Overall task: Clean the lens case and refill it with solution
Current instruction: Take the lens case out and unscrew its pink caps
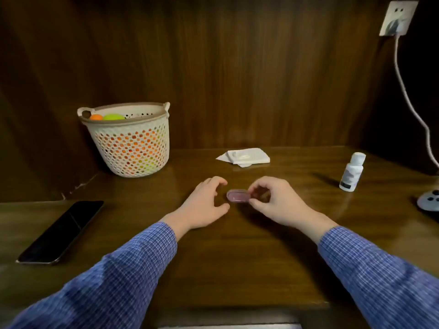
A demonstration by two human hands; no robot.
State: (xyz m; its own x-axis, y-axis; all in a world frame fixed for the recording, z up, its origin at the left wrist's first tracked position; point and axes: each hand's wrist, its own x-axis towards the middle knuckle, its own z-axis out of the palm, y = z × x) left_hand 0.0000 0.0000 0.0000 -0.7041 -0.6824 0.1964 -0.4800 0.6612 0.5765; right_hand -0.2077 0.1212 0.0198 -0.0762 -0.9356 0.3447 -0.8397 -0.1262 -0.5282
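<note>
Lying crosswise on the counter (237, 252), the case (237, 196) sat between both hands; right hand (273, 205) pinched its right end, while left hand (206, 205), fingers (217, 180) loosely spread, waited just beside its left end.

Pinkish-purple translucent case (237, 196). Blue-and-white checked sleeves (133, 264). Dark brown wood-grain table (237, 269). Cream basket (133, 148) holding orange and green balls. White tissue (247, 157). White bottle (352, 172), dark label band. Black phone (60, 232). White cable (411, 108).
</note>
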